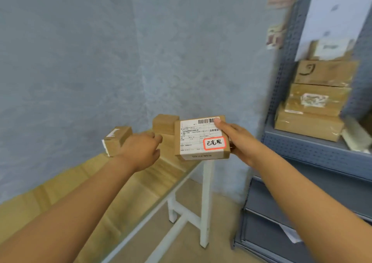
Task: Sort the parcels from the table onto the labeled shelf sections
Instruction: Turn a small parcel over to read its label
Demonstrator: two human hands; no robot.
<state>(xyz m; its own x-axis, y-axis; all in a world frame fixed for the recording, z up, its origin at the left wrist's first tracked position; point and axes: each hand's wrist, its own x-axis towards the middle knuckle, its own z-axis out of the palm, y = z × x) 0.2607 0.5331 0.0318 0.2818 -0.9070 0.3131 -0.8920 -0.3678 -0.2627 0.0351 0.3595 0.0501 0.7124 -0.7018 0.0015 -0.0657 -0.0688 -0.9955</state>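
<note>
My right hand grips a small cardboard parcel by its right edge, thumb on top near the barcode. The parcel carries a white shipping label and a red-framed sticker with handwriting, and it hangs above the far end of the wooden table. My left hand hovers just left of the parcel with loosely curled fingers, holding nothing. Two more small parcels sit on the table: one behind my left wrist, one behind the held parcel. The grey metal shelf stands to the right.
Stacked cardboard boxes fill the shelf's upper level, with a white sheet above them. Lower shelf levels show grey panels and a paper label. White table legs stand between table and shelf. A blue-grey wall is behind.
</note>
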